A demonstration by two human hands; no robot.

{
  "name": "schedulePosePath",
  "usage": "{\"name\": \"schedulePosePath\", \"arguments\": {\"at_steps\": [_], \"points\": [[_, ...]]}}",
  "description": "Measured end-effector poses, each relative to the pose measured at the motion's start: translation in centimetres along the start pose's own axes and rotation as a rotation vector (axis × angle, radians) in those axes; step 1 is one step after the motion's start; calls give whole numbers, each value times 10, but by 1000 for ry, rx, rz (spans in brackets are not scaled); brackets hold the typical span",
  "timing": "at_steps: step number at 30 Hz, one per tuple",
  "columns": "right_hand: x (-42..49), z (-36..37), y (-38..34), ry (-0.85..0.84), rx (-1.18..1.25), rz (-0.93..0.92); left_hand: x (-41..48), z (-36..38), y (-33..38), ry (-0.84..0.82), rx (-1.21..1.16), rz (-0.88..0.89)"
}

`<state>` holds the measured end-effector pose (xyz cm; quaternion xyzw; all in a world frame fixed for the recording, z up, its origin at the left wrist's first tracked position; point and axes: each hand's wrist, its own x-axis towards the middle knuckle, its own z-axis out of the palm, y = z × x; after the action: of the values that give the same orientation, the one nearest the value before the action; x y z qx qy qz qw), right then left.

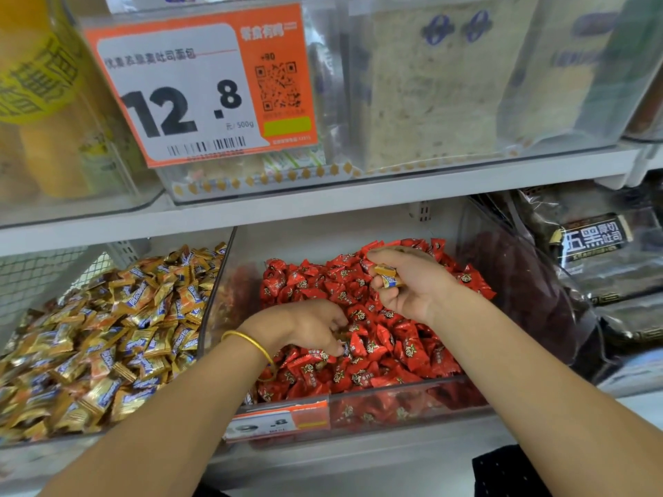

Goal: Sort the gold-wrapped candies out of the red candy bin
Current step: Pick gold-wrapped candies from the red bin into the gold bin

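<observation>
Right hand (412, 286): raised over the back right part of the red candy bin (405, 389), palm turned leftward, fingers curled. It grips two gold-wrapped candies (386, 275) between thumb and fingertips; the wrappers show gold with a blue-and-white print. The hand is clear of the pile below.

Left hand (315, 328): down in the middle of the bin, knuckles up, fingers bent into the red candies (380, 340). Fingertips touch a wrapper with a pale bluish print near the bin's centre. Cannot tell whether anything is actually pinched or only touched. Gold bangle (251, 344) on the wrist.

Bin contents: red wrappers heaped wall to wall, higher toward the back edge. Front wall is clear plastic, with an orange price label (280, 421) clipped at its front left corner.

Neighbouring bin (211, 303): directly to the left on the same shelf (323, 206), sharing a clear side wall, filled with gold candies (118, 338) of the same print as the two held.
</observation>
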<state>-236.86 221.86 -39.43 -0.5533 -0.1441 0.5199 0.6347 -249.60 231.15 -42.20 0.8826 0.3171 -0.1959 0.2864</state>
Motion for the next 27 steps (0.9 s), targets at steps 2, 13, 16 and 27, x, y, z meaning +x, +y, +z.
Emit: {"name": "schedulePosePath", "arguments": {"at_steps": [2, 13, 16, 27], "points": [[-1, 1, 0, -3, -8, -1, 4, 6, 2, 43, 84, 32], [1, 2, -1, 2, -44, 14, -7, -1, -1, 353, -315, 54], [-1, 4, 0, -24, -106, 20, -15, -14, -3, 473, -446, 44], [-9, 17, 8, -166, 46, 225, -40, -33, 12, 465, -960, 317]]}}
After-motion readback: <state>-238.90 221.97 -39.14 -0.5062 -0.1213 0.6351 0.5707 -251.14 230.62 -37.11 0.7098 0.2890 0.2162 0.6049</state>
